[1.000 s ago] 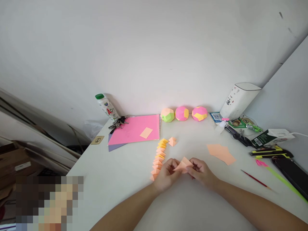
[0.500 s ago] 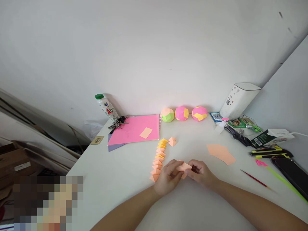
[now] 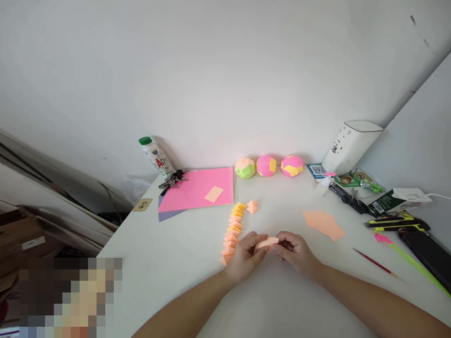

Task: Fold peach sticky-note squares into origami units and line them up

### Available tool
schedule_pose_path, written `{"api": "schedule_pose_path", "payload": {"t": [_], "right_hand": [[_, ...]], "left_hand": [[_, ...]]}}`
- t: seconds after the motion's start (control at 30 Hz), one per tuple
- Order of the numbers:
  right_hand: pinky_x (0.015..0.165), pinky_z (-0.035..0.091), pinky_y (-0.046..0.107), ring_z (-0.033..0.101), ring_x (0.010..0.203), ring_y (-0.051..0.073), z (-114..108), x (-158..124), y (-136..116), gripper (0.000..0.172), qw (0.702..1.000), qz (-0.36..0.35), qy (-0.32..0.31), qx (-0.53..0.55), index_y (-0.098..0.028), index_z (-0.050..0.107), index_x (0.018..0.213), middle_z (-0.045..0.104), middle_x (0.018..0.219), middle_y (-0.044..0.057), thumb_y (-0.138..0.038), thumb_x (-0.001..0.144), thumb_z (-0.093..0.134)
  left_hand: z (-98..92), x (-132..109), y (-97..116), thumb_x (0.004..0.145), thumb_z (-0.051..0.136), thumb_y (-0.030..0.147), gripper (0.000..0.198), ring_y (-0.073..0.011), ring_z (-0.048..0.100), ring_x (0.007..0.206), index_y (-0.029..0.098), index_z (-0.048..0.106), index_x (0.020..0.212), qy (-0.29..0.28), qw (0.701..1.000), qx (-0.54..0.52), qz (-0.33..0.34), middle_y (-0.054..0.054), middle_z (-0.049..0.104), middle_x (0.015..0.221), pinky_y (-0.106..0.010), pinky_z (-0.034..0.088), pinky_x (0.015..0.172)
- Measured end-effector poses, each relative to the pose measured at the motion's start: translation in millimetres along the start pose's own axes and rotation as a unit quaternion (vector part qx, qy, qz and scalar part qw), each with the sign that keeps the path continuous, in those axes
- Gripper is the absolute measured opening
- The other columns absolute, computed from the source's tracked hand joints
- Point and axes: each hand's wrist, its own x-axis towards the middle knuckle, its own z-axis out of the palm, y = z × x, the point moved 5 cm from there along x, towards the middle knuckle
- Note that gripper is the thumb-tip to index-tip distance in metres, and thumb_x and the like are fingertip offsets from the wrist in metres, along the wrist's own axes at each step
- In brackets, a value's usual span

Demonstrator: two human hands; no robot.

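Between my two hands is a small piece of peach paper [image 3: 267, 243], folded and seen nearly edge-on. My left hand [image 3: 247, 257] is closed on its left end, thumb below and fingers above. At its right end my right hand [image 3: 294, 251] pinches the paper, fingers curled. Just left of my left hand runs a row of folded peach and yellow paper units [image 3: 231, 237], its near end close to the wrist. One separate folded paper unit [image 3: 252, 206] lies beyond my hands. To the right, flat peach paper sheets [image 3: 324, 224] overlap on the white table.
Three paper balls [image 3: 267, 166] stand along the wall. A pink sheet [image 3: 197, 188] lies at back left, with keys [image 3: 174, 180] and a bottle [image 3: 157, 157] beside it. On the right are a thin brush [image 3: 375, 262], a utility knife [image 3: 396, 222], a box [image 3: 400, 201] and a white container [image 3: 352, 148].
The peach paper has tilted and folded over, from a broad visible face to a narrow strip. Both hands stay in nearly the same place.
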Motion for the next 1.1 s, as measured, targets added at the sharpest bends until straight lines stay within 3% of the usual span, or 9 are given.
{"api": "schedule_pose_path", "payload": {"t": [0.13,0.33,1.1], "right_hand": [[0.049,0.044,0.024,0.046,0.053,0.011,-1,0,1,0.029,1.0,0.013,0.019,0.014,-0.019,0.053,0.074,0.047,0.061,-0.004,-0.046,0.079,0.064],[0.05,0.046,0.024,0.048,0.056,0.011,-2,0,3,0.028,0.998,0.019,0.029,0.048,-0.02,0.057,0.09,0.052,0.067,-0.002,-0.044,0.078,0.065],[0.047,0.043,0.022,0.046,0.052,0.01,-3,2,-1,0.019,0.998,-0.001,0.009,0.058,-0.017,0.061,0.073,0.051,0.059,-0.003,-0.034,0.078,0.068]], "left_hand": [[1.5,0,8,0.088,0.051,0.038,0.028,-0.0155,0.049,0.069,0.023,0.069,0.103,-0.031,0.998,0.048,0.009,-0.003,0.05,0.072,-0.027,0.042,0.064],[0.5,0,12,0.088,0.051,0.036,0.027,-0.0143,0.046,0.064,0.023,0.071,0.1,-0.03,0.998,0.059,0.009,-0.002,0.049,0.068,-0.026,0.04,0.061],[2.6,0,12,0.084,0.05,0.022,0.022,-0.0093,0.041,0.055,0.015,0.069,0.076,-0.035,0.997,0.062,0.0,0.001,0.042,0.062,-0.021,0.034,0.051]]}}
